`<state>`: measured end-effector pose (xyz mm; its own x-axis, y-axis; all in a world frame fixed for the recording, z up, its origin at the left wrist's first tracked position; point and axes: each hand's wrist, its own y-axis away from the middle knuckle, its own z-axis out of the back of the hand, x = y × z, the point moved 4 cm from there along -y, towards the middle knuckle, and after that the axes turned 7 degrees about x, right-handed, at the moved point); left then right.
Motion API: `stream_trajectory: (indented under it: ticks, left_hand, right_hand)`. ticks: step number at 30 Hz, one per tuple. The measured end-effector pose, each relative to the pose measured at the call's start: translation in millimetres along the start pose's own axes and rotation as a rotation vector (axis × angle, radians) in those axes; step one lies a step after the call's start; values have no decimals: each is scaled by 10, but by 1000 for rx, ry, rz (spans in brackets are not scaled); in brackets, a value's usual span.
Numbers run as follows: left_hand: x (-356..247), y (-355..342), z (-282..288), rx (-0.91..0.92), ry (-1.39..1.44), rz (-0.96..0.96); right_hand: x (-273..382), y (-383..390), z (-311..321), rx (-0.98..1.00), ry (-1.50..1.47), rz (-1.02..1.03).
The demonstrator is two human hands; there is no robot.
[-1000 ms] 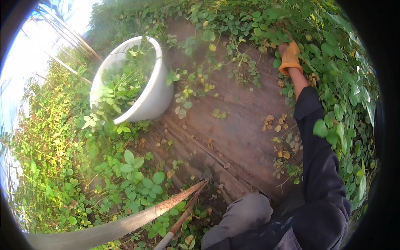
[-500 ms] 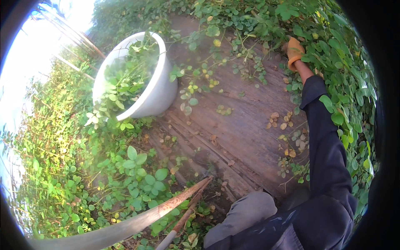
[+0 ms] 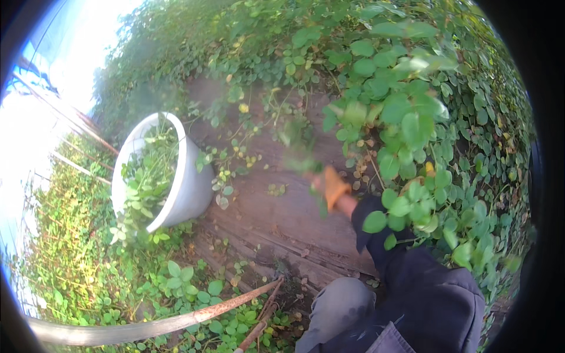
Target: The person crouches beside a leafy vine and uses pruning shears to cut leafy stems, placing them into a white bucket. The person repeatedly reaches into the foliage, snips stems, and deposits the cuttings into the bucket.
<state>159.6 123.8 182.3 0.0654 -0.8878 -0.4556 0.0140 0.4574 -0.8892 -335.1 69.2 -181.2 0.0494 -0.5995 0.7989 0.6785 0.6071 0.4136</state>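
My right hand (image 3: 331, 187), in an orange glove that leaves the fingers bare, is over the brown ground in the middle, its dark-sleeved arm reaching in from the lower right. Motion smears the fingers, but they look closed on a leafy green sprig (image 3: 301, 141) that trails ahead of them. To the left a white bucket (image 3: 197, 182) leans toward the plants, with cut leafy stems (image 3: 150, 173) filling its mouth and spilling over the rim. The hand is well apart from the bucket. My left hand is out of view.
Tall leafy plants (image 3: 406, 117) crowd the right side and hang over my arm. A rusty curved pole (image 3: 194, 316) crosses the lower left. Low green growth (image 3: 70, 247) covers the left, with thin poles (image 3: 82, 162) behind the bucket. My knee (image 3: 341, 306) is at the bottom.
My right hand has come back from the foliage at the far right toward the middle, with greenery now at its fingers. The view has shifted, so the bucket appears lower and further left.
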Motion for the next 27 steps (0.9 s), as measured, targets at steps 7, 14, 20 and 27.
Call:
stream_trajectory:
  ticks: [7,14,20,27]
  left_hand:
    - [-30,-17,-19,7,-12,-42]
    - [-30,-51,-5,37,-66,-39]
    - [-93,-55,-49,23,-99,-51]
    - [-8,37,104,-41,-215,-8]
  right_hand:
    - [-498,1628,-590,283,-27,273]
    - [-820,2824,172,244,313,263]
    - [-1456,4260,922,398,87,-228]
    - [-662,5589,2895,-399,157,54]
